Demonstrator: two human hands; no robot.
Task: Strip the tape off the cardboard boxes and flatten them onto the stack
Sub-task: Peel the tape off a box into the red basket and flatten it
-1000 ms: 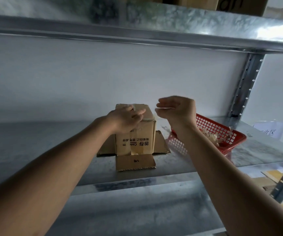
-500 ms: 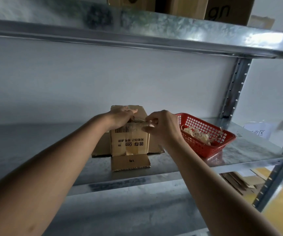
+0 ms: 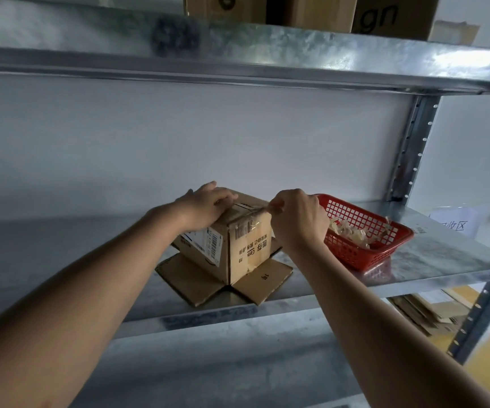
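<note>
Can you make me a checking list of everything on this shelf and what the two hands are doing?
Surface: metal shelf, grey and shiny.
Job's things: cardboard box stands upside down on the shelf, its flaps spread flat; clear tape partly lifted off its top.
Clutter: red basket right of the box, holding crumpled tape scraps.
Hands: left hand presses on the box top; right hand pinches the tape.
Cables: nothing seen.
Surroundings: white wall behind; more boxes on the upper shelf; flattened cardboard on a lower level at right.
</note>
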